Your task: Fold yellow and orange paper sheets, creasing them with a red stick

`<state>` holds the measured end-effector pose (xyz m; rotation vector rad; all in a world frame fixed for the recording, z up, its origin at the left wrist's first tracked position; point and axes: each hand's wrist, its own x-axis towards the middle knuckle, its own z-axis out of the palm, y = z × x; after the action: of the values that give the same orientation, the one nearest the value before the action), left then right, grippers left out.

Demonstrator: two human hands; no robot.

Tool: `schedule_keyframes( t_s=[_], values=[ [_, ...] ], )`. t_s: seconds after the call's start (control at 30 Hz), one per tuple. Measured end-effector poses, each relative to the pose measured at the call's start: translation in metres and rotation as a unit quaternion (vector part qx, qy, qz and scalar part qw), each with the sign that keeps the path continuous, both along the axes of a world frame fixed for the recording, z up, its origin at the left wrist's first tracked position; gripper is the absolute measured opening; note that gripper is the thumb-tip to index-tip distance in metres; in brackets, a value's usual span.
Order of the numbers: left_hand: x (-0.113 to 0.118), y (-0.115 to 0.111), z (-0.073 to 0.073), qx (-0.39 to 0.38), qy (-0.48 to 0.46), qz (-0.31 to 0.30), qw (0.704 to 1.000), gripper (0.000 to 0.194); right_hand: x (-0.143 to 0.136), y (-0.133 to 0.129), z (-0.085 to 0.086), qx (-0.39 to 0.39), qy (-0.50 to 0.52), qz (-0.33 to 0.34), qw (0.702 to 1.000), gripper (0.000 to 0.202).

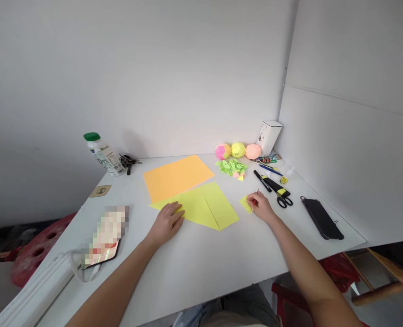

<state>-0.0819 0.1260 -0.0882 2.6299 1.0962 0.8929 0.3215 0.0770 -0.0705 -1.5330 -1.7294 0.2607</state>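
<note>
Head view: left hand (167, 221) lies with fingers spread loosely, flat on the lower-left edge of the large yellow-green paper sheet (201, 204), which has a slanting slit or crease. Right hand (261, 206) has fingers curled, gripping a thin red pen-like tool (255, 202) at the small yellow paper piece (245, 204), right of the sheet. Flat orange paper (177, 176) sits just behind; black-and-yellow scissors (279, 190) lie beyond the right hand.

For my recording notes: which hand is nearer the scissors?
Right: the right hand is just left of the scissors; the left hand is much farther left, on the yellow paper's near edge.
</note>
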Motion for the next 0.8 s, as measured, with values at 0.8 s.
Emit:
schedule_keyframes(
  t_s=[0.8],
  values=[
    [-0.006, -0.005, 0.007, 0.016, 0.019, 0.003, 1.000, 0.028, -0.062, -0.026, 0.080, 0.184, -0.205, 0.137, 0.951, 0.041]
  ],
)
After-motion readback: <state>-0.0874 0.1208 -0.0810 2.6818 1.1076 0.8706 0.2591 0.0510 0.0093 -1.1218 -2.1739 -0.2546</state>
